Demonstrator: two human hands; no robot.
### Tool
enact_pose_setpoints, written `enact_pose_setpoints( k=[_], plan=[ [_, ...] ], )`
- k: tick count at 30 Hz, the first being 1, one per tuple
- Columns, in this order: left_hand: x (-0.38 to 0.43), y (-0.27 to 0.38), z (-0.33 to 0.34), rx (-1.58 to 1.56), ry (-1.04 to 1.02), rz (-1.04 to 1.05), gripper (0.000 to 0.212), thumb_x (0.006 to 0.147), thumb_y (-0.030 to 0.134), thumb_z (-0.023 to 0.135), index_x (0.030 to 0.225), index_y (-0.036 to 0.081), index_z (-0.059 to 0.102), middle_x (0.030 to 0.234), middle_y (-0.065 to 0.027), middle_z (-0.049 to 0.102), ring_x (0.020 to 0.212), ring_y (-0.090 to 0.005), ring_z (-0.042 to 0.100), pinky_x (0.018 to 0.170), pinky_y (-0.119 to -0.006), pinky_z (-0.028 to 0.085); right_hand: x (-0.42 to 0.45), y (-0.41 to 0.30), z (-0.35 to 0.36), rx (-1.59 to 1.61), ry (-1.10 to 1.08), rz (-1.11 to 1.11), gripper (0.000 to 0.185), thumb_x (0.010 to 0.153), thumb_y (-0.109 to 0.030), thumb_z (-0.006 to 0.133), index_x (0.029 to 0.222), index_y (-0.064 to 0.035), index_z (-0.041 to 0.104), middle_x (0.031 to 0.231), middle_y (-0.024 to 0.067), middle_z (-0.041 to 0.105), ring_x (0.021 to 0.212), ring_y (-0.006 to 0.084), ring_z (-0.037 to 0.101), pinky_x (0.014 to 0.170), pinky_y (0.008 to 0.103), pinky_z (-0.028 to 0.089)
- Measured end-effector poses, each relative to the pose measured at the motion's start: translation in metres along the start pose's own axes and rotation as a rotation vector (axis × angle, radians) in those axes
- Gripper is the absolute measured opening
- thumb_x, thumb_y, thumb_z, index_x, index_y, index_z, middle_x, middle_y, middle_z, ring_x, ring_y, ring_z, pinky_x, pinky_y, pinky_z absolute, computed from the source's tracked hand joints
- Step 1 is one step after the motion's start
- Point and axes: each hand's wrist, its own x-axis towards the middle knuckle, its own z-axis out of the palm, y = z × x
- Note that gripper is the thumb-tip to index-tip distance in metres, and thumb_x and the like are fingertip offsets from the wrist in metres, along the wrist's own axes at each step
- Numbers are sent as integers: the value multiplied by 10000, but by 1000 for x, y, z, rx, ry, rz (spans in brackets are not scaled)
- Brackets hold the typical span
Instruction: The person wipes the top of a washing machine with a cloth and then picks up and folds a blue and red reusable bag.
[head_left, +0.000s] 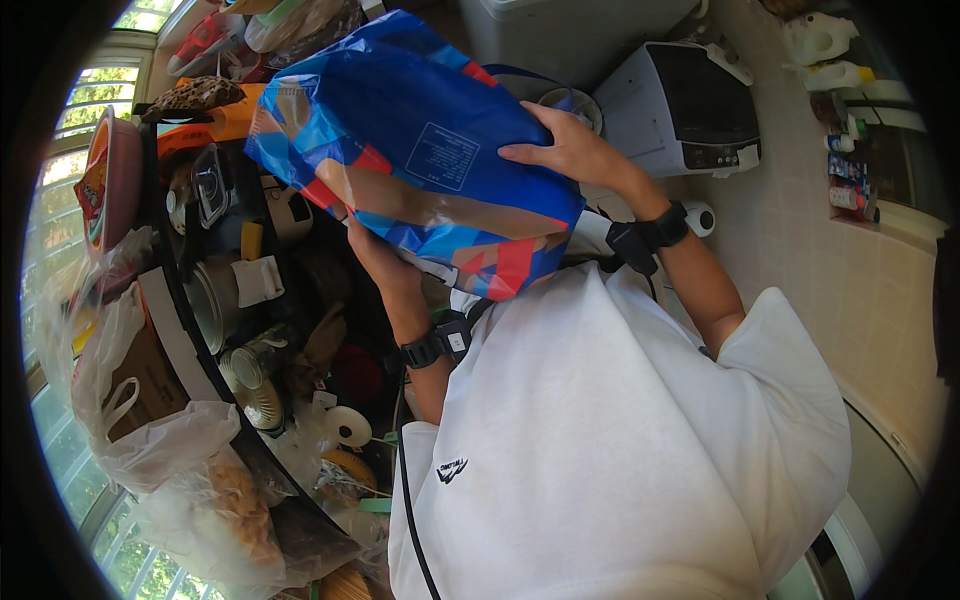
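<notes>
I hold a large blue shopping bag (480, 105) with a brown, red and light-blue pattern up in front of my chest. Its glossy side faces me and bears a small printed box of writing. My right hand (574, 146) grips the bag's right edge, with thumb and forefinger lying over the face. On the lower left edge, my left hand (379, 255) holds on from beneath. Most of its fingers are hidden behind the bag. Whether anything is inside the bag, I cannot tell.
To my left stands a dark shelf crowded with a metal pot (212, 304), glass jars (255, 364) and plastic bags (180, 442). A pink basin (120, 180) sits by the window. Ahead right is a top-loading washing machine (675, 112). Bottles (836, 142) line a ledge at far right.
</notes>
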Motion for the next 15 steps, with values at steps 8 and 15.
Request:
enact_pose_setpoints(
  k=[8,15],
  plan=[
    [-2,-4,-4,47,0,-16,429,961,308,409,1257,2,461,1178,-106,575,1053,-226,585,898,-345,476,-1,-2,1,-47,-32,43,639,818,-375,698,1258,38,488,1033,151,643,905,185,635,819,287,502],
    [-7,0,9,-3,77,-49,391,963,290,396,1183,-11,515,1113,-92,597,998,-188,590,865,-317,473,-1,-3,2,-41,-39,65,665,806,-395,703,1253,48,490,1043,166,636,924,196,632,828,293,497]
  ],
)
